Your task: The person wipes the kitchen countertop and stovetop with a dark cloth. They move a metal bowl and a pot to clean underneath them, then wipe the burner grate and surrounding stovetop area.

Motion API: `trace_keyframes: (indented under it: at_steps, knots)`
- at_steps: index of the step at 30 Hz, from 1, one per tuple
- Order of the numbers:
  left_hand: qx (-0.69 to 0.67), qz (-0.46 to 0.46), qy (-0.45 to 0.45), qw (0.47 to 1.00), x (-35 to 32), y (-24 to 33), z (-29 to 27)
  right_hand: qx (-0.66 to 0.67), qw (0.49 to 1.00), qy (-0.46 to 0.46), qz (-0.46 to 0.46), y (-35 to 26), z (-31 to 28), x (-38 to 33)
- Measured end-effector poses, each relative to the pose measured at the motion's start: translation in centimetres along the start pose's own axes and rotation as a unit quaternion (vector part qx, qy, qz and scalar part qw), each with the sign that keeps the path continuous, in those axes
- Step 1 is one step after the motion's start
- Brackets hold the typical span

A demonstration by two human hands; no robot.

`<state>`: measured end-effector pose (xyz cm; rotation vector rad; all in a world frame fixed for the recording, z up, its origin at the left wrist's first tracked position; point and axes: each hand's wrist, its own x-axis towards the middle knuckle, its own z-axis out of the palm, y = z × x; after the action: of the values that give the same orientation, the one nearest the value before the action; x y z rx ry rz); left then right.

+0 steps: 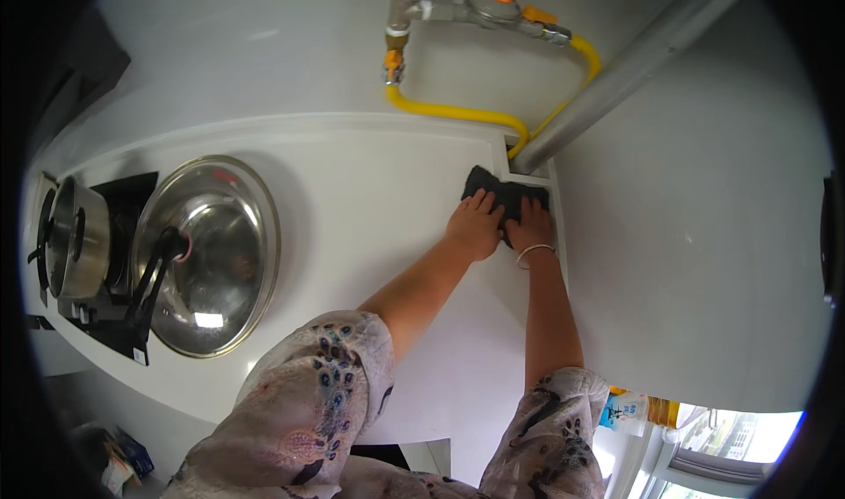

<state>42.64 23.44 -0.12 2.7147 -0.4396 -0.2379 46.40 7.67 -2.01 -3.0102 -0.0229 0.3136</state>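
Note:
A dark grey cloth (481, 180) lies bunched on the white countertop, by the back right corner. Flat on its left part rests my left hand (475, 228), fingers stretched out and spread. My right hand (530, 228) presses on the cloth's right part, its fingers also spread, with a light bangle (535, 252) at the wrist. The two hands are close together, the left thumb side near the right hand. Some of the cloth is hidden under the fingers. Both forearms reach forward from patterned sleeves.
Just beyond the cloth, a grey pipe (629, 72) and a yellow gas hose (458, 110) enter a corner cutout. On the left, a large metal basin (224, 270) with a black-handled utensil (158, 266) stands beside a pot (84, 244) on the stove. A wall (687, 235) borders the right.

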Motion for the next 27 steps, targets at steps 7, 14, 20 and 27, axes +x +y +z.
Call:
trace_keyframes:
  at_steps: [7, 14, 20, 27]
  knots:
    - [-0.004, -0.03, 0.05, 0.998, -6.8, -2.8, -0.5, 0.015, 0.993, 0.063, -0.099, -4.4, 2.2, -4.2]
    - [0.001, -0.048, 0.116, 0.992, -5.2, -10.2, -2.7, 0.04, 0.982, 0.07, -0.169, -12.1, 2.1, -0.6]
    - [-0.016, -0.106, 0.101, 0.989, 0.7, -12.5, -5.5, -0.014, 0.997, 0.061, -0.035, -15.9, 0.1, 4.9]
    - [0.007, -0.194, 0.14, 0.971, -1.8, -15.3, -5.7, -0.011, 0.993, 0.085, -0.086, -20.4, 0.4, 4.1]
